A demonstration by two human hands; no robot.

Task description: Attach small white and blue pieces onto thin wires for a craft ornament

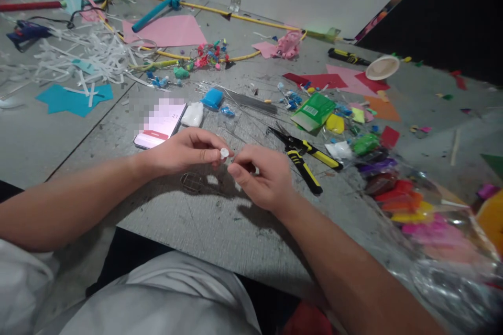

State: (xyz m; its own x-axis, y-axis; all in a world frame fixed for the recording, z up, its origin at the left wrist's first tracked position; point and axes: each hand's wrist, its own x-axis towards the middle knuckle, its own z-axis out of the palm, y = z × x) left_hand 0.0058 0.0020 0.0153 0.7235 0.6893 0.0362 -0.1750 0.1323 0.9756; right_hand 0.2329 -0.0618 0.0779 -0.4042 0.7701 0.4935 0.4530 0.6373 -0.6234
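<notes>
Between the thumb and fingertips of my left hand [192, 153] is a small lump of white modelling clay [224, 153]. My right hand [263, 175] is close beside it, its thumb and curled fingers nearly together; whether anything is pinched there is hidden. Below the hands a thin wire loop [192, 182] lies on the grey table [173, 235]. Behind my left hand lie a lit phone [163, 123], a white clay packet [192, 114] and a blue clay packet [212, 98]. Yellow-and-black pliers [304, 154] rest with handles spread, right of my right hand.
Clay packets in many colours [408, 199] crowd the right side. A green packet [313, 112] and thin wires [247, 100] lie farther back. White paper strips [98, 57], a glue gun [27, 34] and pink paper [168, 31] are at the back left. A white bowl [382, 68] sits back right.
</notes>
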